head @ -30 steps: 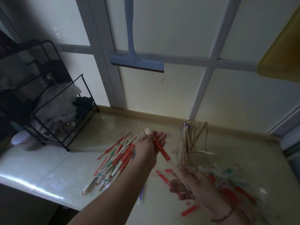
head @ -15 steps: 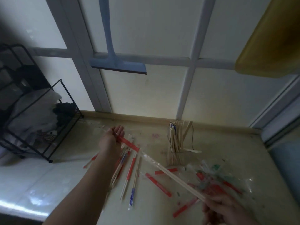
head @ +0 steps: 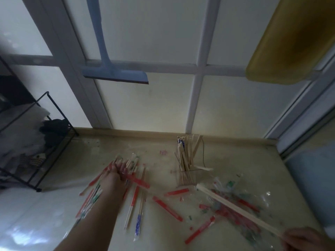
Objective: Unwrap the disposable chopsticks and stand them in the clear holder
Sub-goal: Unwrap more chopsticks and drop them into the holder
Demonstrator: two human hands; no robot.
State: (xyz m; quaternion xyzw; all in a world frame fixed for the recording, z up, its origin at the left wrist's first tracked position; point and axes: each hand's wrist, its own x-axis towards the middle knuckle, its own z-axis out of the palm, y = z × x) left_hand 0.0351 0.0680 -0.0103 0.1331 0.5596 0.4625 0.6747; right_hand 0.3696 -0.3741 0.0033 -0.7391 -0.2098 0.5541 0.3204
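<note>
On the pale glossy surface (head: 235,160), the right hand (head: 306,239) is pinching a bare wooden chopstick pair (head: 235,209) near the front right corner; the left hand (head: 117,171) is gripping a red-banded wrapper (head: 139,182) over the wrapped pile (head: 134,205). Next, probably, standing the pair in the clear holder (head: 188,160) by the back edge.

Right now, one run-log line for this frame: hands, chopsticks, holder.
left hand: holds red-banded wrapper over wrapped pile | right hand: grips bare wooden chopsticks | clear holder: part-filled, upright | step: insert pending
</note>
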